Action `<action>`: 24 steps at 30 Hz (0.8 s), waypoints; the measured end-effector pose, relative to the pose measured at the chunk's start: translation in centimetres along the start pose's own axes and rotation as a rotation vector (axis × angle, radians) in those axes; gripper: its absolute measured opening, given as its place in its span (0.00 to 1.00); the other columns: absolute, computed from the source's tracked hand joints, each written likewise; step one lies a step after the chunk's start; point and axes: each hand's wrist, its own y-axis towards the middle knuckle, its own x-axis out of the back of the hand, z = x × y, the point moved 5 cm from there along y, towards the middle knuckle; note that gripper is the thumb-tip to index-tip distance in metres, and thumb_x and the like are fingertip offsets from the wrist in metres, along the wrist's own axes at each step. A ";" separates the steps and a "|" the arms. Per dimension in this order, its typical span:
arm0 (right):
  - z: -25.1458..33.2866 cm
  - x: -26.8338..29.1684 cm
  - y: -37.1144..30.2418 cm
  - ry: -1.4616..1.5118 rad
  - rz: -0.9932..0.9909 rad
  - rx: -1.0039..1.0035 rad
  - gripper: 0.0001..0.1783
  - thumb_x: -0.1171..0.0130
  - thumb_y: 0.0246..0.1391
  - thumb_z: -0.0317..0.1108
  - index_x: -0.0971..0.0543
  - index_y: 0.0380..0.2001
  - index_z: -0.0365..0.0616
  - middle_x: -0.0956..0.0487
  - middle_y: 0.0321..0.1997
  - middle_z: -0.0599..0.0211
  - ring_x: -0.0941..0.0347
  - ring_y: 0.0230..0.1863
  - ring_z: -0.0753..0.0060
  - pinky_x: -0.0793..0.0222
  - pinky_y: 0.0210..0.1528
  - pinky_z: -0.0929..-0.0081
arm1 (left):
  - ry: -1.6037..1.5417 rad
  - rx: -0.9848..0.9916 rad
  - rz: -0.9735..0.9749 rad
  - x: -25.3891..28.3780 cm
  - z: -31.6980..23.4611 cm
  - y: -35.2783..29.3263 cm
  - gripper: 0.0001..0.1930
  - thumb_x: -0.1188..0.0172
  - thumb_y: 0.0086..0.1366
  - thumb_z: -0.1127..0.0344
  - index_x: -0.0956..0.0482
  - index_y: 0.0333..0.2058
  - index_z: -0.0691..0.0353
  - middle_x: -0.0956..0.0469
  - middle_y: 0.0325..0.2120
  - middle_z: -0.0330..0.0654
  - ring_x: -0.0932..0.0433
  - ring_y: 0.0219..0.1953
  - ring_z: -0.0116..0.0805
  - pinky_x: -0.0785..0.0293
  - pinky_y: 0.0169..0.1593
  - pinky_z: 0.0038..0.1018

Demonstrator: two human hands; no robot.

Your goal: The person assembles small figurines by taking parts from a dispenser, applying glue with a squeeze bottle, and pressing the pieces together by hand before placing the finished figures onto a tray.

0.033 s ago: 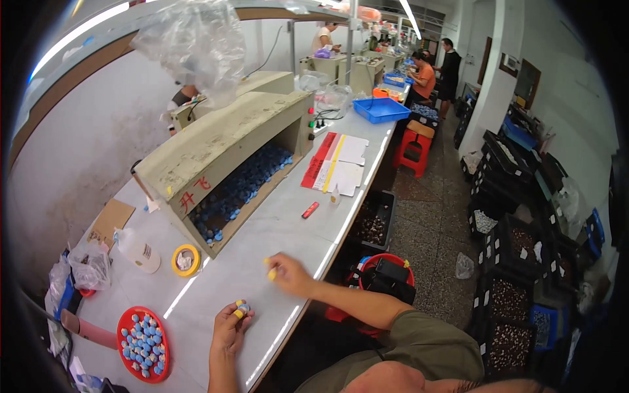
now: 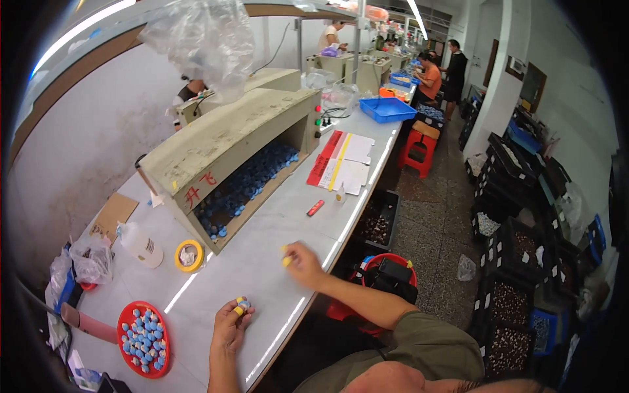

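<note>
My left hand (image 2: pixel 230 323) is closed around a small blue-and-white ball (image 2: pixel 244 304), held above the table near its front edge. Yellow finger covers show on the fingertips at the ball. Farther right, my right hand (image 2: pixel 304 266) hovers over the tabletop with its fingers bent. Its thumb and forefinger, also in yellow covers, stand apart, and nothing shows between them. To the left of my left hand, a red basket (image 2: pixel 168 359) holds many blue balls with pale parts. Beyond my hands, a beige open-fronted metal box (image 2: pixel 229 124) has many blue pieces inside.
On the table (image 2: pixel 262 281) are a yellow tape roll (image 2: pixel 189 266), a white bottle (image 2: pixel 140 246), a small red object (image 2: pixel 315 207), a tiny bottle (image 2: pixel 341 194), cards (image 2: pixel 344 160) and a blue tray (image 2: pixel 388 119). Black crates (image 2: pixel 517 245) line the right; people work far back.
My right hand has moved slightly right and away from me. My left hand keeps the ball in nearly the same place. The whole view has shifted a little.
</note>
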 end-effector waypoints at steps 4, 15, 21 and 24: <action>-5.1 9.7 2.0 -0.463 -0.508 -0.095 0.21 0.40 0.47 0.27 0.33 0.45 0.41 0.33 0.38 0.60 0.35 0.38 0.63 0.37 0.43 0.69 | -0.063 -0.037 -0.052 0.7 -0.8 0.1 0.11 0.45 0.63 0.75 0.28 0.44 0.69 0.22 0.37 0.48 0.20 0.36 0.31 0.21 0.35 0.15; -12.4 16.8 9.8 -1.036 -0.428 -0.517 0.24 0.36 0.45 0.42 0.27 0.45 0.43 0.31 0.51 0.56 0.44 0.60 0.53 0.53 0.62 0.54 | -0.044 -0.038 -0.131 1.3 -1.3 -0.5 0.10 0.44 0.61 0.76 0.27 0.42 0.66 0.22 0.37 0.48 0.19 0.35 0.31 0.21 0.35 0.15; -11.1 13.9 8.2 -0.578 -0.502 -0.299 0.16 0.37 0.46 0.35 0.29 0.36 0.41 0.25 0.33 0.57 0.28 0.36 0.54 0.32 0.40 0.66 | -0.019 -0.037 -0.150 2.1 -1.1 -0.2 0.10 0.49 0.61 0.74 0.27 0.42 0.66 0.21 0.34 0.47 0.22 0.29 0.26 0.28 0.27 0.12; -8.5 8.1 6.6 -0.325 -0.316 -0.232 0.16 0.38 0.48 0.35 0.28 0.39 0.41 0.27 0.25 0.61 0.30 0.24 0.68 0.33 0.29 0.72 | -0.013 -0.033 -0.160 1.7 -1.2 -0.2 0.11 0.49 0.61 0.74 0.27 0.43 0.66 0.21 0.34 0.47 0.23 0.27 0.26 0.30 0.26 0.12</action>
